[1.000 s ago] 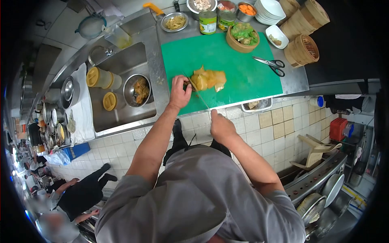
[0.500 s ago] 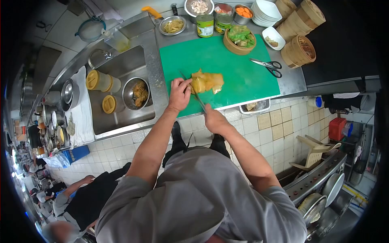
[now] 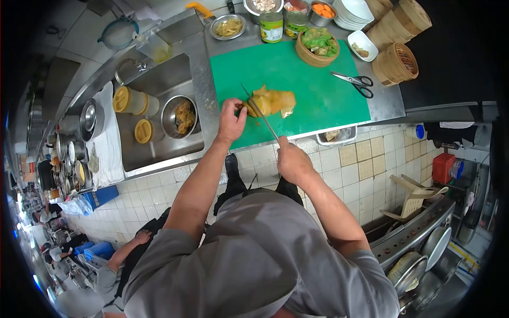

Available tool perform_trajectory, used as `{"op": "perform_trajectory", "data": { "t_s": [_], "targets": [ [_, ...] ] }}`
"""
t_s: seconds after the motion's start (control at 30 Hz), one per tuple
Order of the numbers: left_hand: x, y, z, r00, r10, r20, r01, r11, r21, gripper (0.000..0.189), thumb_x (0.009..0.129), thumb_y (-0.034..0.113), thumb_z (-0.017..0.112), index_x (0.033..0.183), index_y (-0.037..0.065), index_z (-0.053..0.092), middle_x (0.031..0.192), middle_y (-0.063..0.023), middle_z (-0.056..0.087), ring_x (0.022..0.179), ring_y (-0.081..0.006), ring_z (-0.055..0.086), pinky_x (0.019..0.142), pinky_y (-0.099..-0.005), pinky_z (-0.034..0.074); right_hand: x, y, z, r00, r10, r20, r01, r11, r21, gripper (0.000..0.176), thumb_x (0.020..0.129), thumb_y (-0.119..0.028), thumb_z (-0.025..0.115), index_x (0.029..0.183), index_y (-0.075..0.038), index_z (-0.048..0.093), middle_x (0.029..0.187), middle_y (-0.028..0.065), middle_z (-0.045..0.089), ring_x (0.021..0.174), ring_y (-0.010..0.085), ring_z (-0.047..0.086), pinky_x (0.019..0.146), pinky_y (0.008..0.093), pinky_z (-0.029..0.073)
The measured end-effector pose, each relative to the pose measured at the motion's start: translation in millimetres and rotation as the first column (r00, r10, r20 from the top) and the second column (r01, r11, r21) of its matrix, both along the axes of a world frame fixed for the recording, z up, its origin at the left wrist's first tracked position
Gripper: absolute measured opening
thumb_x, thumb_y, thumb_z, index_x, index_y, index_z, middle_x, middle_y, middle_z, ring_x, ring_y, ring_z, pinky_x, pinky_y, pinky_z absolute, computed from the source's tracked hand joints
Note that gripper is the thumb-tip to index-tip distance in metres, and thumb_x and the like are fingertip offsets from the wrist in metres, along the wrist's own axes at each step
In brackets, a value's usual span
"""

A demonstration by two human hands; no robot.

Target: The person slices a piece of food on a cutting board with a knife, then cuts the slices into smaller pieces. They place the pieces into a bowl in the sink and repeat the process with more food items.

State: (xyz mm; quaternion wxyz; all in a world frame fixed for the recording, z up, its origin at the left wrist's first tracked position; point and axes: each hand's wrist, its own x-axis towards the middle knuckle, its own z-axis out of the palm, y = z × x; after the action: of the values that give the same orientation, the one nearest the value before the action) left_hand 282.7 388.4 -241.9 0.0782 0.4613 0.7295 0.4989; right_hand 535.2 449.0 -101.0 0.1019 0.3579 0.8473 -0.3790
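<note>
A green plastic cutting board lies on a stainless steel counter, reaching to the counter's front edge. Near the board's front left part sits a heap of pale yellow, glossy food pieces. The left hand rests at the heap's left end, fingers curled down with the tips bearing on the food to steady it. The right hand hangs just off the counter's front edge, fingers closed tight round the handle of a long thin-bladed knife; the blade slants up and left across the heap's left end, just beside the left fingertips. A pair of black-handled scissors lies toward the board's right edge, well apart from the food. At the board's back right corner stands a round bamboo steamer basket with green leaves, and behind the back edge two opened tin cans. More bamboo steamers are stacked at the counter's right end. To the left of the board a steel sink holds a steel bowl of brownish food and a yellow-lidded plastic tub. A co-worker's arm shows at lower left.
</note>
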Motion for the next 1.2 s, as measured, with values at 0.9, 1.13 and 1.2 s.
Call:
{"op": "perform_trajectory", "data": {
  "t_s": [0.9,1.13,1.2],
  "targets": [
    [-2.6,2.5,10.8,0.998,-0.059,-0.036,0.058,0.997,-0.044,0.044,0.076,0.002,0.081,0.117,0.002,0.062,0.119,-0.0163,0.063,0.102,-0.032,0.069,0.086,-0.0399,0.059,0.3,-11.9,7.8,0.973,0.111,0.204,-0.113,0.994,-0.002,0.034,0.096,0.0,0.052,0.129,0.006,0.049,0.112,0.0337,0.071,0.105,0.0495,0.075,0.09,0.0561,0.06],
    [-2.6,3.3,9.7,0.997,-0.061,-0.039,0.06,0.997,-0.047,0.045,0.076,0.002,0.081,0.117,0.002,0.062,0.12,-0.0163,0.063,0.103,-0.032,0.069,0.086,-0.04,0.059,0.8,-10.8,6.3,0.968,0.124,0.216,-0.126,0.992,-0.004,0.033,0.097,-0.001,0.051,0.128,0.006,0.049,0.112,0.034,0.071,0.105,0.0499,0.074,0.091,0.0571,0.06],
    [-2.9,3.8,9.6,0.997,-0.063,-0.041,0.061,0.997,-0.047,0.045,0.077,0.002,0.081,0.117,0.002,0.062,0.12,-0.0166,0.063,0.103,-0.0325,0.069,0.087,-0.0401,0.059,-0.3,-10.8,2.1,0.978,0.109,0.178,-0.112,0.994,0.01,0.03,0.097,-0.002,0.051,0.126,0.005,0.05,0.112,0.0345,0.071,0.106,0.0509,0.074,0.09,0.0585,0.059]
  ]
}}
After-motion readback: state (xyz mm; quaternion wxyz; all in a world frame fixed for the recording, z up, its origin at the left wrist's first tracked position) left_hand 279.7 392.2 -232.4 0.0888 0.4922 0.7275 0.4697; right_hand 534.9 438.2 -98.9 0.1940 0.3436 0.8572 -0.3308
